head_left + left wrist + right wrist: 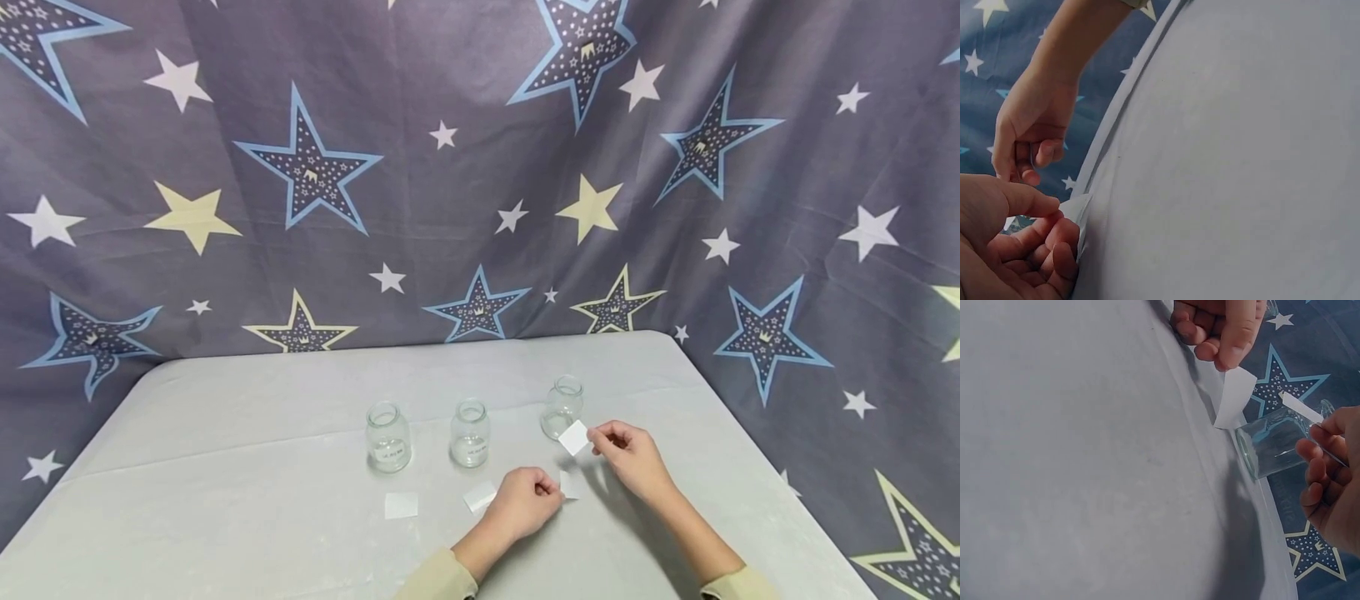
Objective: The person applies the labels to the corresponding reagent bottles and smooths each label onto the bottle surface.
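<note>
My left hand (522,500) pinches a small, slightly curled white paper piece (1235,397) between thumb and forefinger, low over the table. Just up and to the right, my right hand (633,458) holds a white square label (573,437) by its edge with the fingertips. That square overlaps the lower part of the right-hand glass jar (566,400) in the head view; in the right wrist view it shows nearly edge-on beside the jar (1272,444). No print is visible on either paper.
Two more open glass jars, one on the left (388,437) and one in the middle (470,433), bear small printed labels low down. White paper pieces lie in front of them, one at left (401,505) and another (480,497) by my left hand. A starry curtain (420,208) surrounds the pale-covered table (225,483).
</note>
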The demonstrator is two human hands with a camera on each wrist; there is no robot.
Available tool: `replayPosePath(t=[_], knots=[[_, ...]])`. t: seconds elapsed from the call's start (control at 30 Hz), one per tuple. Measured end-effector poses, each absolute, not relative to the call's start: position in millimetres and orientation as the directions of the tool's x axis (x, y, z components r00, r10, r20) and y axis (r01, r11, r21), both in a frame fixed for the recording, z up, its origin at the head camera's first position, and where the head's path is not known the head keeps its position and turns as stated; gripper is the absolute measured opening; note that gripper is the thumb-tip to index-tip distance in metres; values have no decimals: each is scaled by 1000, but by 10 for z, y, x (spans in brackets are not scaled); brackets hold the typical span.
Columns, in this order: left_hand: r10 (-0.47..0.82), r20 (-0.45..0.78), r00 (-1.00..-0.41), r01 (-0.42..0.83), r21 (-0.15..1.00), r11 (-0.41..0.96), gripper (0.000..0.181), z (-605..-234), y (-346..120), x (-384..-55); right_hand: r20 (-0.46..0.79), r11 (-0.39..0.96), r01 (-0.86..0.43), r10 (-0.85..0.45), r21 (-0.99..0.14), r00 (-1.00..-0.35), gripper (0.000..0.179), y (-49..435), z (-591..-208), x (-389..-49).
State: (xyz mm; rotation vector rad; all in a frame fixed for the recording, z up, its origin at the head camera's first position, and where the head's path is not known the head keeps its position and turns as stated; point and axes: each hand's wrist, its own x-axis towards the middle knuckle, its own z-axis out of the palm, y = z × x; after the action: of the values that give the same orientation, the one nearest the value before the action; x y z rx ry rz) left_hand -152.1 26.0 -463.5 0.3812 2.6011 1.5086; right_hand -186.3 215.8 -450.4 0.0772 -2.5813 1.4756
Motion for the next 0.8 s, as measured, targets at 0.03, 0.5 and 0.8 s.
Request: replayPosePath(t=[0.03, 0.5, 0.8], knots=[[269, 32, -963, 163, 860, 483, 9, -4640, 260, -1527, 172, 511, -129, 38, -850, -984, 17, 2158, -4506, -1865], [224, 94, -970, 207, 799, 565, 9, -4674, 252, -1561, 173, 514, -138, 20, -847, -985, 15, 2136, -4536, -1876], [229, 76, -970, 194, 808, 556, 9, -4676, 247, -1565, 178, 520, -141, 21, -842, -984, 15, 2128, -4551, -1888]])
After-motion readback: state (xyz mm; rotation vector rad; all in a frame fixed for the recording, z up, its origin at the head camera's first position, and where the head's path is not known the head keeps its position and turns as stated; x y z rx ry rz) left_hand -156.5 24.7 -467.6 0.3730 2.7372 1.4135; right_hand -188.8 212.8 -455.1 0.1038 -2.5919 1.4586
